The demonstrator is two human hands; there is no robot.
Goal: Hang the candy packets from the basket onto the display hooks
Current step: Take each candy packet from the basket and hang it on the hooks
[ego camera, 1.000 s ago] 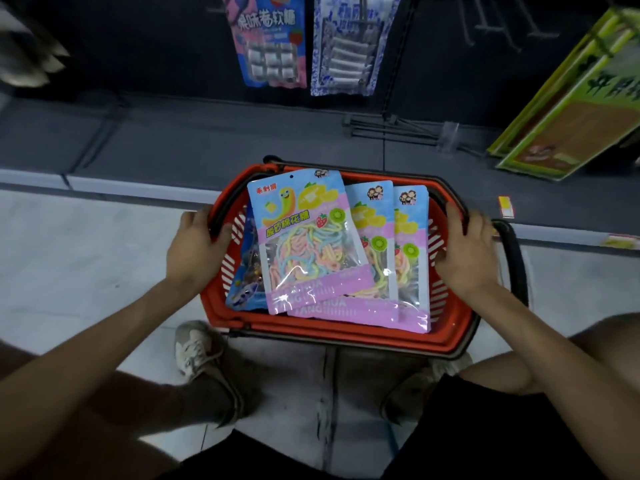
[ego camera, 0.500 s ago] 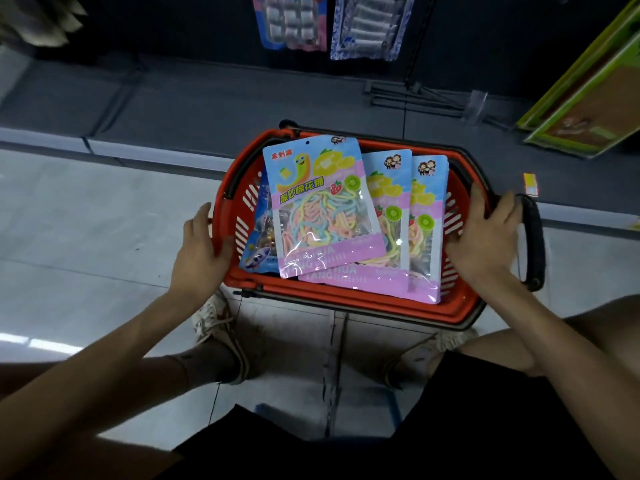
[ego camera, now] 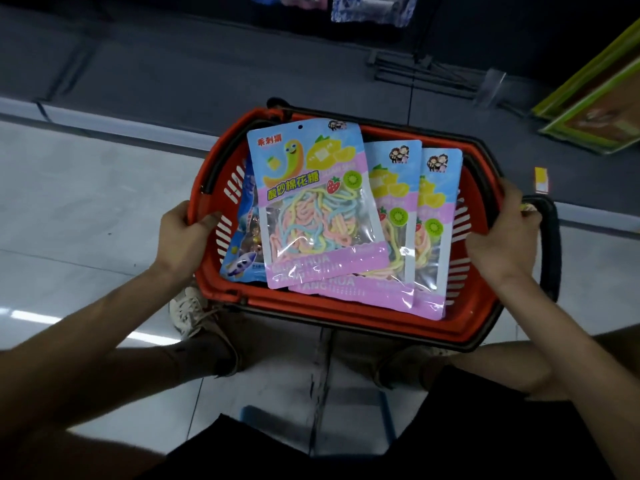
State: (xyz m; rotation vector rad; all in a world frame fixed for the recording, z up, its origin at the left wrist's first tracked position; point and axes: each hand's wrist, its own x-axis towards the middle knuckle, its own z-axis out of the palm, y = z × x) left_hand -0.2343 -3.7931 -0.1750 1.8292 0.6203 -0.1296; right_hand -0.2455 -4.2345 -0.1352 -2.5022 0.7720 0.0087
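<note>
1. Since a second ago the red plastic basket has come nearer you, and your right hand has slid outward toward the black handle.
2. Both hands curl over opposite rims, your left hand with its thumb inside. Neither holds a packet.
3. The pastel candy packets lie fanned in the basket, so hanging hasn't begun.
4. Next, you'll likely need to free one hand and pinch the top packet's upper edge.
</note>
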